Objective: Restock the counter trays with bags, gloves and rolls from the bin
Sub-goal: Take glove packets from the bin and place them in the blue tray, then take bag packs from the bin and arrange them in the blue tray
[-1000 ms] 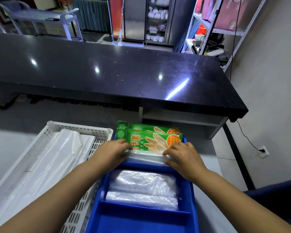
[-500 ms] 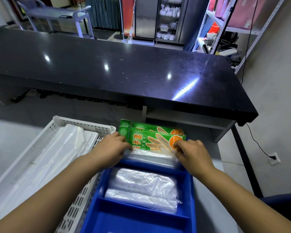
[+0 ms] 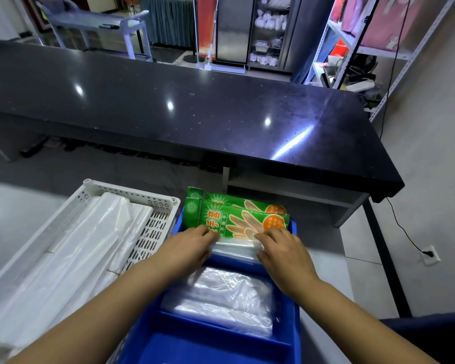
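Observation:
A blue divided tray (image 3: 296, 306) lies in front of me. Its far compartment holds green glove packs (image 3: 237, 214) standing on edge, with a clear plastic pack (image 3: 234, 249) in front of them. My left hand (image 3: 188, 246) grips that clear pack's left end and my right hand (image 3: 283, 248) grips its right end. The middle compartment holds a stack of clear plastic bags (image 3: 229, 300). The nearest compartment shows bare blue floor. A white perforated basket (image 3: 153, 224) on the left holds long folded white bags (image 3: 71, 261).
A long black counter (image 3: 195, 109) runs across behind the trays, with an open shelf (image 3: 286, 187) under its right end. Metal shelving (image 3: 365, 48) stands at the far right. A cable runs to a wall socket (image 3: 430, 254).
Both hands stay on the clear pack in the far compartment; the right hand drew back inward after sliding right. The view shifted slightly.

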`<state>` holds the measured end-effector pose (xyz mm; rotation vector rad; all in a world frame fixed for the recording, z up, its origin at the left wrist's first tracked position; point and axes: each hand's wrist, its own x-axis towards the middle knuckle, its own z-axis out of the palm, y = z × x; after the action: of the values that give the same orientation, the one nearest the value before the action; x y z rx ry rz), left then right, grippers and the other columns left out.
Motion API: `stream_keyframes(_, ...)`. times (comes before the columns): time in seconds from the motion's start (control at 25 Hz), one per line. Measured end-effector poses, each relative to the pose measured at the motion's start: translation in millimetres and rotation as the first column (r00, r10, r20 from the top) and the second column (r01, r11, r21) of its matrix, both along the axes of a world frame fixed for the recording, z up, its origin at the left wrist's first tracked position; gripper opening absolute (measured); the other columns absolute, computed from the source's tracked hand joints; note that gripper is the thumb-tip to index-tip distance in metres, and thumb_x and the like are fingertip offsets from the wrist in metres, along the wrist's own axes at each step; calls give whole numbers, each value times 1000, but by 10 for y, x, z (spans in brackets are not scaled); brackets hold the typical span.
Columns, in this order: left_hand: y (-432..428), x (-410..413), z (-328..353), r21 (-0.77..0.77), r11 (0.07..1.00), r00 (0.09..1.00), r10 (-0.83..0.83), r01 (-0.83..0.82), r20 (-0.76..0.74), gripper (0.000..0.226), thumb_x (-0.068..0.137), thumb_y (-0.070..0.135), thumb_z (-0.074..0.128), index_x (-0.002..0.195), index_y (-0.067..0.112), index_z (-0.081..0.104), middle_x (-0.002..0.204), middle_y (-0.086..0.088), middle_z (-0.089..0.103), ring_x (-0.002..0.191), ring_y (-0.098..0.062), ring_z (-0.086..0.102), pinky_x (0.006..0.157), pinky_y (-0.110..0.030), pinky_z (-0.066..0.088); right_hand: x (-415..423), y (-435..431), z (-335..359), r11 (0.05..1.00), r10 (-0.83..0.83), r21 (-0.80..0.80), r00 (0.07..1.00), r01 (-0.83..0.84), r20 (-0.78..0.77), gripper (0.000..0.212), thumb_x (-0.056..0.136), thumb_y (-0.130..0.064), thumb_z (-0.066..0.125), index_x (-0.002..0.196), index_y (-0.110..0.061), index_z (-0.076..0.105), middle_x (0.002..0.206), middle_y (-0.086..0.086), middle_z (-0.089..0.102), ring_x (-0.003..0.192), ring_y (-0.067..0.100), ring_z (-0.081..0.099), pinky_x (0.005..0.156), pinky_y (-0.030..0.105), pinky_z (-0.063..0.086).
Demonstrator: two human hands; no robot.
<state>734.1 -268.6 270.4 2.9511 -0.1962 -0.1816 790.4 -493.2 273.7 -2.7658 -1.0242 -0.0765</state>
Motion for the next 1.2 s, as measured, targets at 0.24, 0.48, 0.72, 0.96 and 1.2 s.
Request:
stream_keyframes(0.24, -39, -38, -24, 102, 994, 998, 31, -25, -59, 14, 90, 26, 42, 99, 20, 50, 101, -5, 58, 91, -27, 57, 65, -35, 39, 47, 17, -23, 976, -39, -216, 998, 30, -40, 38, 94, -48, 31, 91, -22, 58, 94, 3, 68, 79, 24, 58, 86, 38, 38)
stream_keyframes(0.48, 42, -301, 113, -25, 979, 975, 206, -204, 81, 38, 87, 28, 50, 125, 23, 51, 120, -3, 59, 109, -26, 54, 86, -37, 47, 93, 20, 172, 989, 14, -148, 965, 26, 261, 29, 88, -38, 53, 77, -16, 70, 74, 6, 68, 73, 28, 57, 69, 37, 43)
stream_keyframes(0.72, 340, -1066, 460, -28, 904, 892, 425, -426, 152, 27, 91, 32, 43, 116, 33, 55, 114, 8, 64, 105, -19, 57, 74, -31, 44, -240, 458, 416, 989, 148, -23, 950, -147, 274, 20, 79, -18, 63, 60, -12, 61, 59, 9, 62, 55, 30, 54, 50, 35, 45)
stream_keyframes(0.96, 925, -2567, 653, 8, 747, 738, 655, -665, 166, 28, 93, 36, 42, 119, 36, 54, 119, 12, 63, 112, -16, 56, 84, -31, 47, -1183, 1303, 598, 929, 367, -27, 905, -370, 217, 25, 75, -22, 69, 57, -13, 54, 54, 9, 61, 51, 33, 57, 42, 32, 40)
stream_keyframes(1.2, 1486, -4619, 399, -49, 547, 537, 833, -836, 134, 17, 89, 29, 51, 99, 30, 65, 103, 4, 70, 96, -23, 63, 73, -37, 50, -2608, 2318, 345, 860, 509, -21, 857, -509, 75, 26, 88, -33, 42, 75, -16, 57, 77, 3, 65, 77, 30, 59, 57, 33, 44)
